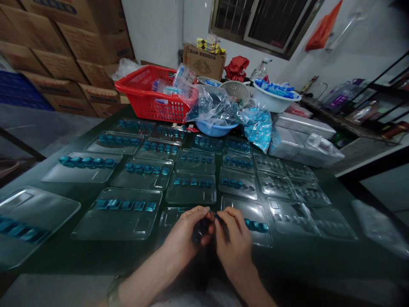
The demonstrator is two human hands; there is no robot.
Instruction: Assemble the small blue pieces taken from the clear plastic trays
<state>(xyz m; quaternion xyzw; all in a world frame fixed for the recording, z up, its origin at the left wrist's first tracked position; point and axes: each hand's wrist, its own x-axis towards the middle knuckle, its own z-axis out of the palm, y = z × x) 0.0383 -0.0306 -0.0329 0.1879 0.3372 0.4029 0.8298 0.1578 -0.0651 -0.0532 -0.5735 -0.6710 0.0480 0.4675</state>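
Note:
My left hand [187,228] is curled around a dark, glossy object [200,229], too dim for me to name. Its thumb and fingertips meet those of my right hand [235,238], which is closed in a pinch; whatever small thing is between the fingertips is hidden. Both hands are held over the near edge of rows of transparent plastic trays [187,197]. Just right of my right hand, teal translucent blocks [260,226] sit in a row in one tray. Another tray [164,219] is partly covered by my left hand.
Farther back stand a red basket [140,97] of plastic packs, a blue basin [217,130] under a plastic bag [220,106], and a white basin [277,102] of blue items. Wrapped stacks [297,138] lie at right. Cardboard boxes [60,55] are piled at left.

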